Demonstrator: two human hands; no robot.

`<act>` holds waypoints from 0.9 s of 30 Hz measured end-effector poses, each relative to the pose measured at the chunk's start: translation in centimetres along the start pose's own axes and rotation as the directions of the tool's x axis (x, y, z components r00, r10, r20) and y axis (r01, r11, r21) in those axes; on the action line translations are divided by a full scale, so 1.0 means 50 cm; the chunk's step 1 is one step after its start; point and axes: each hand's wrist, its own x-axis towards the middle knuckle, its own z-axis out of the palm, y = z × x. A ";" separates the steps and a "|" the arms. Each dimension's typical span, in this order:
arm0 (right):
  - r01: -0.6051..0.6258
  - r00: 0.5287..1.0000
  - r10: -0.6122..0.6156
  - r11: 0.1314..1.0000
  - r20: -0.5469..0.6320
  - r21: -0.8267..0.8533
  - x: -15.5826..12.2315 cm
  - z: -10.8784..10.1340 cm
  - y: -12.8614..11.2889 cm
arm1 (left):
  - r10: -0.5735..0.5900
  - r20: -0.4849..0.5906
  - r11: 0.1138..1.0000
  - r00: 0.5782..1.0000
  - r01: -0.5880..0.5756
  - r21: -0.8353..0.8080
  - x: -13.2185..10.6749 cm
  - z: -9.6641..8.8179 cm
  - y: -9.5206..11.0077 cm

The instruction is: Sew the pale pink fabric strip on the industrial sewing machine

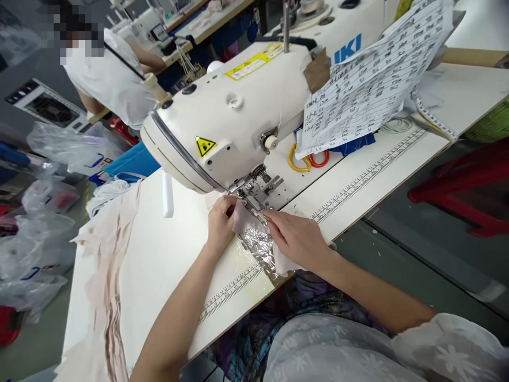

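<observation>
centre frame: small pale pink fabric piece [242, 218] on white worktop [159, 254], long axis toward metal presser foot [254, 197] | left hand [220, 223]: grip pinched on its left edge | right hand [296, 236]: open, flat on its right end

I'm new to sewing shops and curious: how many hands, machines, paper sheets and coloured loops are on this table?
Hands: 2, left hand, right hand
Sewing machine: 1
Paper sheet: 1
Coloured loops: 2, yellow loop, red loop
Total: 6

One sewing machine [246, 106], two hands [220, 225] [296, 239], one patch [242, 220]
</observation>
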 end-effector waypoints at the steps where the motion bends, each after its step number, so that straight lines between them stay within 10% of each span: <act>1: 0.006 1.000 -0.006 1.000 0.003 -0.004 0.002 0.001 0.001 | -0.007 0.004 1.000 1.000 0.007 -0.003 0.000 0.000 0.001; 27: 0.035 0.999 -0.037 0.998 -0.036 -0.056 0.007 0.012 0.005 | -0.039 0.004 0.999 0.999 0.039 -0.027 0.002 0.003 0.003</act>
